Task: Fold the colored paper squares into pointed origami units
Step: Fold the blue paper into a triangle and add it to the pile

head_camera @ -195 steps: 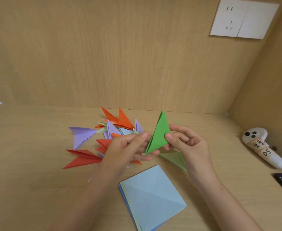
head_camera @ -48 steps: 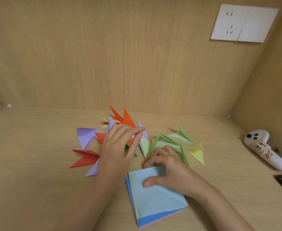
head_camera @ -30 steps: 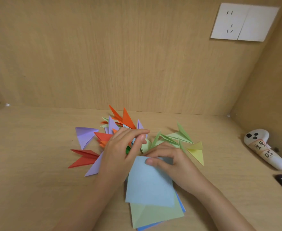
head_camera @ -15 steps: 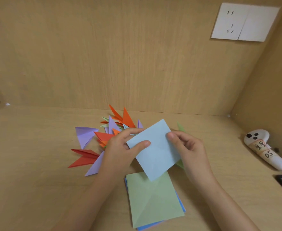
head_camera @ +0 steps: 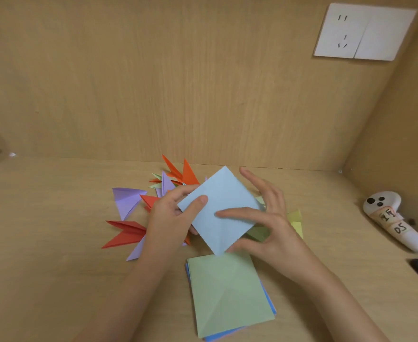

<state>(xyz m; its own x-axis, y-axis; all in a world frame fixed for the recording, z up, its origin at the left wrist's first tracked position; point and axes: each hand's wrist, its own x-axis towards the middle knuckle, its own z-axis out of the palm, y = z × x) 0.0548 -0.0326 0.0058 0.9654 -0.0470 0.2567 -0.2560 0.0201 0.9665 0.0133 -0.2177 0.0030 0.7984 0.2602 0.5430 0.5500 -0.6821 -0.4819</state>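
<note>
We see bare desk (head_camera: 42,230) left of the paper stack (head_camera: 230,294); behind it, folded units (head_camera: 129,201) crowd the way; a controller (head_camera: 395,225) lies far right.

The green folded unit held earlier is gone from the hands. The light blue square (head_camera: 221,208), lifted off the stack (head_camera: 230,292), is now held by the left hand (head_camera: 170,218) and right hand (head_camera: 274,223); the right grip has opened, fingers spread.
</note>
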